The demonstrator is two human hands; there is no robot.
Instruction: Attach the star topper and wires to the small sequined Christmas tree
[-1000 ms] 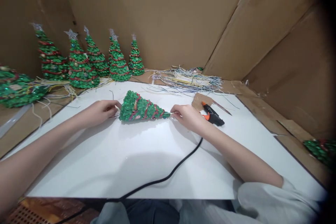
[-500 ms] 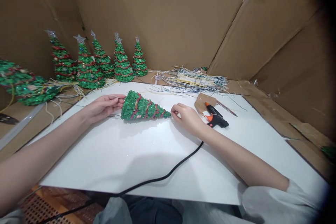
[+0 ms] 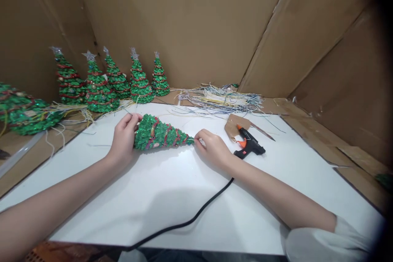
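A small green Christmas tree (image 3: 162, 133) with red glitter garland lies on its side on the white board, base to the left, tip to the right. My left hand (image 3: 123, 137) is closed at the base, its thumb and forefinger against the rim. A thin wire (image 3: 128, 111) pokes out above those fingertips; the inside of the base is hidden. At the tip, my right hand (image 3: 211, 145) pinches a fine pale wire (image 3: 193, 139) that comes out of the point. Other thin wire ends (image 3: 98, 145) trail left behind my left hand.
A black glue gun (image 3: 250, 143) with orange nozzle lies on the right beside brown cardboard (image 3: 235, 125) and a pointed tool (image 3: 263, 132). Its black cord (image 3: 190, 219) crosses the board. Several star-topped trees (image 3: 100, 86) stand back left; a wire bundle (image 3: 227, 97) lies behind. Cardboard walls (image 3: 184, 28) surround everything.
My left hand has turned and closed in against the tree's base; earlier its fingers were stretched out by the base. My right hand stays pinched at the tip. The view has shifted slightly.
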